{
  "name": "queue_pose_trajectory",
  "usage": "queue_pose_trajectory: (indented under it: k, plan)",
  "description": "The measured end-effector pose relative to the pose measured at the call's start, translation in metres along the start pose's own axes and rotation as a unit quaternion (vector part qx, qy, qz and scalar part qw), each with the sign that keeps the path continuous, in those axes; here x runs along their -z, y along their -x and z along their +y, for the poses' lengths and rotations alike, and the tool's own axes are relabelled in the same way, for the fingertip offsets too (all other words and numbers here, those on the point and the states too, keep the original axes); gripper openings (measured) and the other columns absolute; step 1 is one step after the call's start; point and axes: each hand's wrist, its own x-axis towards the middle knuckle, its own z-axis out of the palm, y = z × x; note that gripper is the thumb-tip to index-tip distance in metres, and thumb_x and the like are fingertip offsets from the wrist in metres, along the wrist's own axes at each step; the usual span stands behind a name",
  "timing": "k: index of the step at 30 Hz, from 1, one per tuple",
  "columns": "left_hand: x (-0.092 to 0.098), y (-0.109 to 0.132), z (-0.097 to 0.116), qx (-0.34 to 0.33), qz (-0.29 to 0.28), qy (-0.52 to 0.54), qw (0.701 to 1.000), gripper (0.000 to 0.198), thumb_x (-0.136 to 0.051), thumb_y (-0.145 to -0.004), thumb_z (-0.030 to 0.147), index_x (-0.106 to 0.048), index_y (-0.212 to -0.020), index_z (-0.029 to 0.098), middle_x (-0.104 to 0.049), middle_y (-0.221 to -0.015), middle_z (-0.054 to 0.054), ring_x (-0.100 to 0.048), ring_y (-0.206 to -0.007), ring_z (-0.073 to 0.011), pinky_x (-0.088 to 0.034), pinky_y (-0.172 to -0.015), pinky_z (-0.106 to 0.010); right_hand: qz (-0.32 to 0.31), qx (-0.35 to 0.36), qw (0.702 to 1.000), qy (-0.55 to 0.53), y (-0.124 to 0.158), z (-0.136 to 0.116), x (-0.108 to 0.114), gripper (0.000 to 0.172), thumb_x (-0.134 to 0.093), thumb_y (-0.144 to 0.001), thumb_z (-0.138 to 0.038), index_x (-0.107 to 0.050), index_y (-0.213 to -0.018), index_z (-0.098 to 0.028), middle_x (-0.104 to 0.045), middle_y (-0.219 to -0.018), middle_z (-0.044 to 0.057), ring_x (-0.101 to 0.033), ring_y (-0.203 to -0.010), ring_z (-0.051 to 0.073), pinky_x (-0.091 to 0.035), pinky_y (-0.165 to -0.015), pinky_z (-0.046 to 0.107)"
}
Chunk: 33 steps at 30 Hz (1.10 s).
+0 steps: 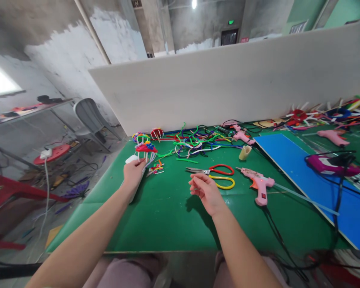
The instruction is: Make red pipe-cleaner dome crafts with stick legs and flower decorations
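My left hand [134,173] is closed at the left of the table, its fingertips on the white legs of a small pipe-cleaner craft [146,148] with a red top and blue and yellow bits. Under that hand lies a white object [132,159], mostly covered. My right hand [206,192] hovers over the table with its fingers curled in; whether anything small is between them does not show. Just beyond it are open scissors [225,169] with one red and one yellow handle. A pink glue gun [259,185] with a glue stick in its back lies to the right.
Behind are tangled pipe cleaners [195,140], another craft with a red top [157,133] and a beige tube [245,153]. A blue board [306,172] bears a purple device [333,165]. Cables cross the right side; a white partition [228,88] stands behind the green table [168,224].
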Motion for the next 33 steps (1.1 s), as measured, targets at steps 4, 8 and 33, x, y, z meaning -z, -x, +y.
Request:
queue_pose_trajectory:
  k: [4, 8, 33]
  plan:
    - [-0.009, -0.012, 0.002, 0.016, -0.024, -0.027, 0.999, 0.031, -0.056, -0.083, 0.039, -0.060, -0.098, 0.013, -0.062, -0.096, -0.004, -0.060, -0.087, -0.0171, -0.050, -0.078, -0.035, 0.003, -0.003, 1.000, 0.003, 0.000, 0.000, -0.001, 0.025, -0.077, -0.060, -0.033, -0.069, -0.078, -0.018, -0.067, -0.064, -0.001, -0.057, -0.052, 0.007, -0.047, -0.047, 0.018]
    - [-0.015, -0.016, 0.005, 0.039, -0.042, -0.053, 0.997, 0.034, -0.052, -0.086, 0.038, -0.055, -0.109, 0.013, -0.057, -0.108, -0.006, -0.057, -0.095, -0.0199, -0.050, -0.081, -0.039, 0.005, -0.006, 1.000, 0.005, 0.000, -0.001, -0.002, 0.026, -0.077, -0.060, -0.034, -0.069, -0.078, -0.018, -0.066, -0.063, -0.001, -0.056, -0.052, 0.007, -0.046, -0.048, 0.018]
    - [-0.079, -0.098, 0.033, 0.115, -0.090, -0.198, 0.969, 0.033, -0.053, -0.086, 0.035, -0.052, -0.114, 0.018, -0.054, -0.115, -0.008, -0.056, -0.101, -0.0193, -0.049, -0.084, -0.038, 0.003, -0.004, 0.999, 0.041, -0.001, 0.002, -0.003, 0.025, -0.075, -0.063, -0.035, -0.069, -0.079, -0.017, -0.062, -0.062, -0.001, -0.053, -0.050, 0.007, -0.044, -0.047, 0.019]
